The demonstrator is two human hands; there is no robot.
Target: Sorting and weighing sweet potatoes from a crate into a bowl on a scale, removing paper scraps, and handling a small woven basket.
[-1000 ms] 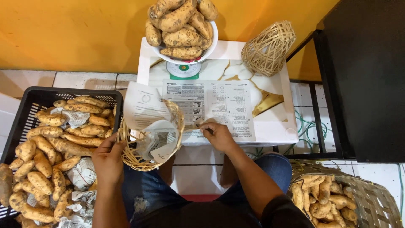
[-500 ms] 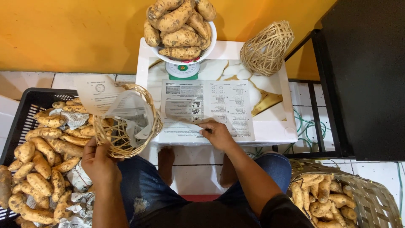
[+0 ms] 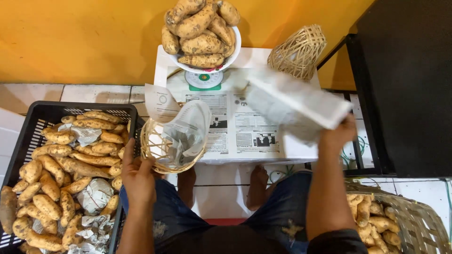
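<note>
Holding one basket (image 3: 165, 150); one newspaper sheet (image 3: 296, 106)

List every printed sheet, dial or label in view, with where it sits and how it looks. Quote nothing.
Newspaper sheet: lifted in the right hand, grey-white, blurred.
Newspaper spread: flat on the white table, black-and-white.
Paper lining: inside the woven basket held by the left hand.
Scale dial: round, white and green, below the bowl.

On my left a crate (image 3: 28, 127) holds sweet potatoes (image 3: 61, 164); just right of it my left hand (image 3: 139, 176) holds a small basket (image 3: 162, 162) before the table (image 3: 292, 150). Behind, a scale bowl (image 3: 233, 49); my right hand (image 3: 336, 136) lifts a newspaper sheet (image 3: 294, 106) over the table's right side
</note>
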